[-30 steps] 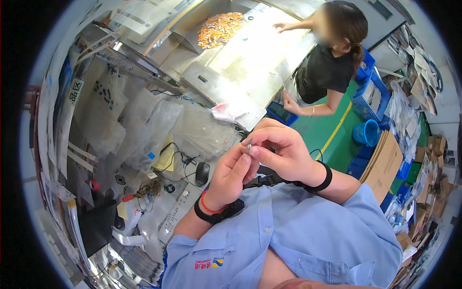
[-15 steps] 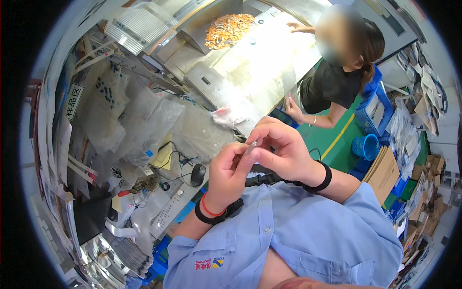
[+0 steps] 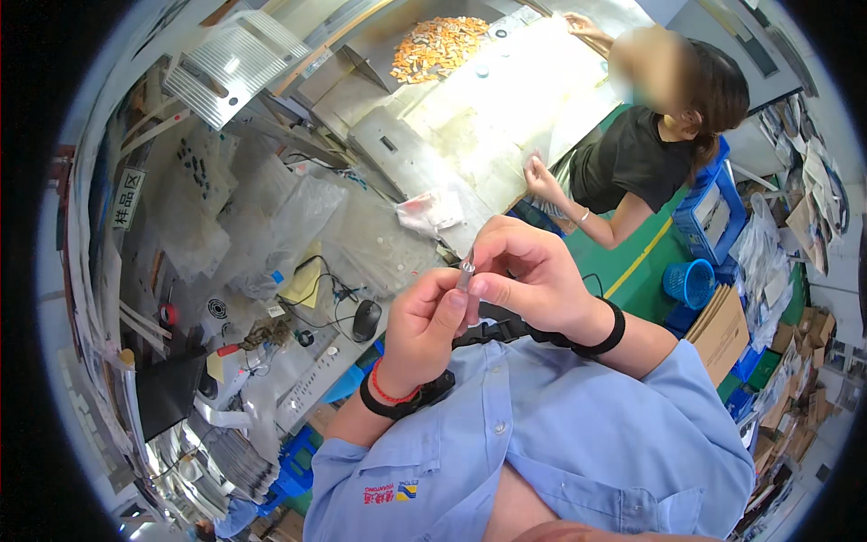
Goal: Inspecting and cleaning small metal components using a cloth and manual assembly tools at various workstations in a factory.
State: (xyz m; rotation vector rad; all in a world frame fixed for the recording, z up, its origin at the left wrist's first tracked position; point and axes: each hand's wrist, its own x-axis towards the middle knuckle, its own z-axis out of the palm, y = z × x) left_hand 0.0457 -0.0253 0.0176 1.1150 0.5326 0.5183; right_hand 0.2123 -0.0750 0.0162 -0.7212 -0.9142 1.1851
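Close in front of my chest, both hands meet on a small shiny metal piece (image 3: 466,274), narrow and roughly tube-shaped; its exact kind is too small to make out. My left hand (image 3: 424,316) pinches its lower part between thumb and bent fingers. From the right, my right hand (image 3: 531,271) has thumb and forefinger closed at its upper end. The fingers cover much of the piece. A crumpled pale cloth or bag (image 3: 430,212) lies on the bench beyond my hands.
A co-worker (image 3: 623,163) sits at the bright worktable (image 3: 488,113), where orange and white pieces (image 3: 437,50) are heaped. Left are plastic bags (image 3: 298,221), a mouse (image 3: 367,321) and cables. Blue crates (image 3: 709,212), a blue basket (image 3: 688,280) and cardboard (image 3: 722,330) stand right.
More of the metal piece shows between my fingers, standing more upright. My hands have shifted slightly. The co-worker has moved right in the view, one hand raised near the face.
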